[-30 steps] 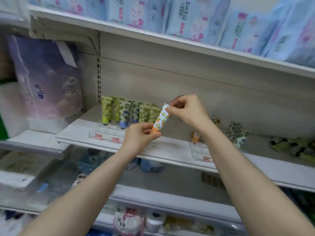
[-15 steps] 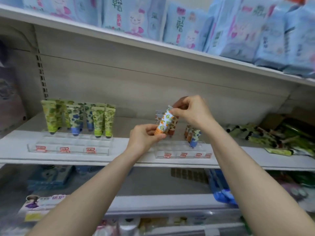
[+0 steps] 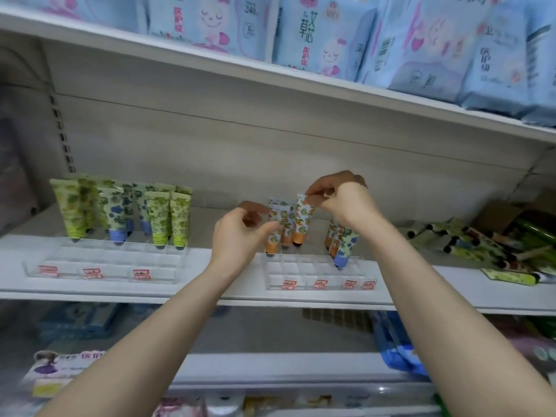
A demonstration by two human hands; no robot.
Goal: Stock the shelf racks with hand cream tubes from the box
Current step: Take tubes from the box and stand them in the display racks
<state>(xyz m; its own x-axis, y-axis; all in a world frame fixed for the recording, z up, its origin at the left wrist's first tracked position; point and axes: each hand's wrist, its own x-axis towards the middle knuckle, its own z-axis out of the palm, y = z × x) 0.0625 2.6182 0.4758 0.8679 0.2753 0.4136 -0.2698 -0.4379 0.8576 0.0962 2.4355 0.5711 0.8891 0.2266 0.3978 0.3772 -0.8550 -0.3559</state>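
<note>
An orange-flowered hand cream tube (image 3: 303,224) stands cap-down in the back row of the clear right rack (image 3: 319,276), next to two similar orange tubes (image 3: 278,233). My right hand (image 3: 343,203) pinches its top edge. My left hand (image 3: 240,236) hovers just left of these tubes with fingers apart and nothing in them. More tubes, one blue-flowered (image 3: 346,245), stand at the rack's right end. The clear left rack (image 3: 99,266) holds several green and blue-flowered tubes (image 3: 120,215).
Loose tubes (image 3: 469,245) lie in a heap on the shelf at the right, beside a brown cardboard box (image 3: 496,215). Blue packs (image 3: 331,34) fill the shelf above. The front rows of both racks carry red price labels. Packaged goods sit on the lower shelves.
The tube went from being held in both hands in front of the shelf into the right rack. My left hand has let go of it and opened; my right hand still pinches its top.
</note>
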